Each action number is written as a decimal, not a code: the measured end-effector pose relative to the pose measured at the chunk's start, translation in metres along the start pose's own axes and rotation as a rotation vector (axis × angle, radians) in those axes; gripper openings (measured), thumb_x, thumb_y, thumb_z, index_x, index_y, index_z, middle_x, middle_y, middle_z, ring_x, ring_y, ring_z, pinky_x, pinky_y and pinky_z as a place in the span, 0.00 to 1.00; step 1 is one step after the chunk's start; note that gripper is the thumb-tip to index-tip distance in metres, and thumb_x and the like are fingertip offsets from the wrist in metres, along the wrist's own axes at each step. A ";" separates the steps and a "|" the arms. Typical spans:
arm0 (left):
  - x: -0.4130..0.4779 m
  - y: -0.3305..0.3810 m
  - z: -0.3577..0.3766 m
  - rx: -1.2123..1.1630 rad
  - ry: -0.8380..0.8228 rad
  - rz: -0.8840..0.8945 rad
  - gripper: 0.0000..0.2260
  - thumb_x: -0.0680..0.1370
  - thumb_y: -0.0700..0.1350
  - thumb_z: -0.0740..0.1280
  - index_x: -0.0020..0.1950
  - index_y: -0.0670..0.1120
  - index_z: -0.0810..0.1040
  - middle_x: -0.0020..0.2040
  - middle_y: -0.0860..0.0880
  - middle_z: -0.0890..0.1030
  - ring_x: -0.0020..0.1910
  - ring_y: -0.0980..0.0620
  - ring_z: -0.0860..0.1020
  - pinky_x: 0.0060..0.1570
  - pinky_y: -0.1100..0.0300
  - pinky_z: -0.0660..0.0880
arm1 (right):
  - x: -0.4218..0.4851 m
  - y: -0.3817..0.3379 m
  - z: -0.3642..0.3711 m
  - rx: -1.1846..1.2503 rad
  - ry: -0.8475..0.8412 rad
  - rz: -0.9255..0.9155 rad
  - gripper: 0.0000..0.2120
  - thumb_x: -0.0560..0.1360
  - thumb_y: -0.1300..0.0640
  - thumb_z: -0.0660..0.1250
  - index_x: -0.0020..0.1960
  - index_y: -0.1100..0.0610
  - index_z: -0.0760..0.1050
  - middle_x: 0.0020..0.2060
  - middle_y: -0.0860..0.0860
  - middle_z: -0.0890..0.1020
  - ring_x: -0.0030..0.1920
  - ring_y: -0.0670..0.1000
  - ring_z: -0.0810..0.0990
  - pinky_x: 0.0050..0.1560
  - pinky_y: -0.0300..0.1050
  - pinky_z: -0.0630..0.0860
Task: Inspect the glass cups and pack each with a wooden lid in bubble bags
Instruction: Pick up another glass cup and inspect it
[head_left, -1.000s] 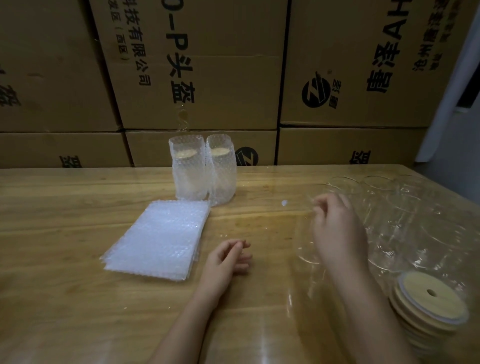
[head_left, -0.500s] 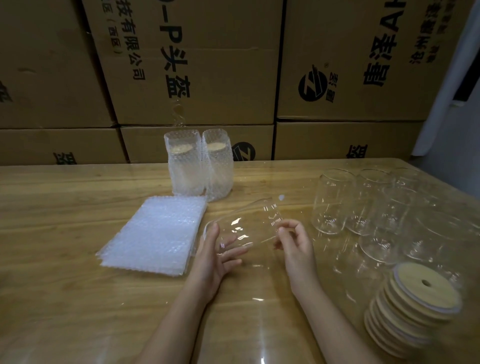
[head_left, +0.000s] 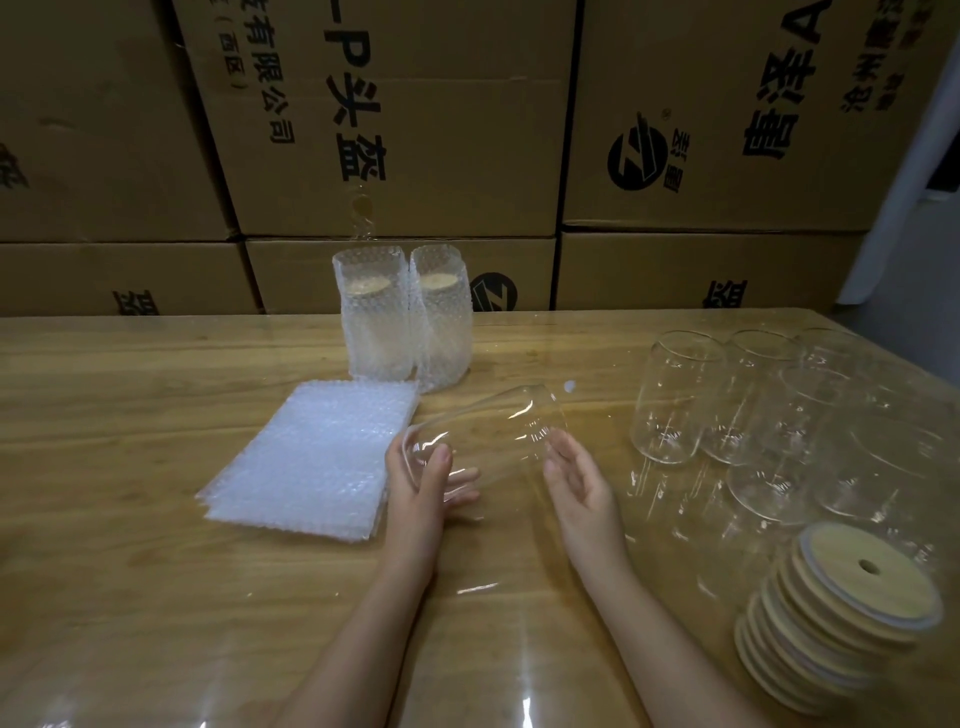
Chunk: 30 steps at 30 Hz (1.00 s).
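Glass cup (head_left: 488, 436) tilts in left hand (head_left: 421, 486); right hand (head_left: 579, 480) touches it.

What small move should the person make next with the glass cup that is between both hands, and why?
Probably roll the glass cup slowly between the left hand and the right hand, to look at it all round. It is held sideways with no bag on it, and neither hand touches the stack of bubble bags or the stack of wooden lids, so inspection seems to come first.
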<state>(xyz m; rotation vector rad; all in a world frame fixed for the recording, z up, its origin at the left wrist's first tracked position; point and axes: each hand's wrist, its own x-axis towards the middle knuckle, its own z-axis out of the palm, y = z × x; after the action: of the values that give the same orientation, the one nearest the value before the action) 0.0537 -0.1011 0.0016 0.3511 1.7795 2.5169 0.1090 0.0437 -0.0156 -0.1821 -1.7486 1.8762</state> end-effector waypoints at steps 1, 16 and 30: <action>0.000 -0.001 0.000 0.001 0.004 0.015 0.20 0.70 0.57 0.67 0.59 0.59 0.67 0.61 0.43 0.74 0.45 0.46 0.84 0.37 0.57 0.80 | -0.001 -0.001 0.001 0.004 0.001 -0.013 0.18 0.79 0.65 0.61 0.64 0.49 0.68 0.59 0.40 0.75 0.58 0.33 0.74 0.56 0.27 0.70; -0.004 -0.008 -0.001 0.206 -0.012 0.133 0.22 0.70 0.58 0.67 0.61 0.63 0.64 0.60 0.45 0.72 0.43 0.52 0.84 0.35 0.60 0.80 | -0.002 -0.008 0.001 -0.097 -0.014 -0.165 0.22 0.76 0.51 0.61 0.69 0.38 0.64 0.70 0.35 0.67 0.72 0.37 0.62 0.67 0.28 0.59; 0.006 -0.005 -0.006 0.004 -0.002 -0.086 0.32 0.65 0.59 0.65 0.65 0.47 0.69 0.48 0.42 0.81 0.25 0.48 0.79 0.24 0.61 0.74 | 0.000 -0.027 -0.002 -0.118 -0.123 -0.081 0.28 0.72 0.33 0.52 0.71 0.36 0.60 0.69 0.27 0.62 0.70 0.30 0.58 0.62 0.21 0.58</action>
<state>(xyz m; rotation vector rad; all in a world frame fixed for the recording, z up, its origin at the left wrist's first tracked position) 0.0465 -0.1039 -0.0036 0.2709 1.7593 2.4538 0.1178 0.0455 0.0098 -0.0402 -1.9216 1.7606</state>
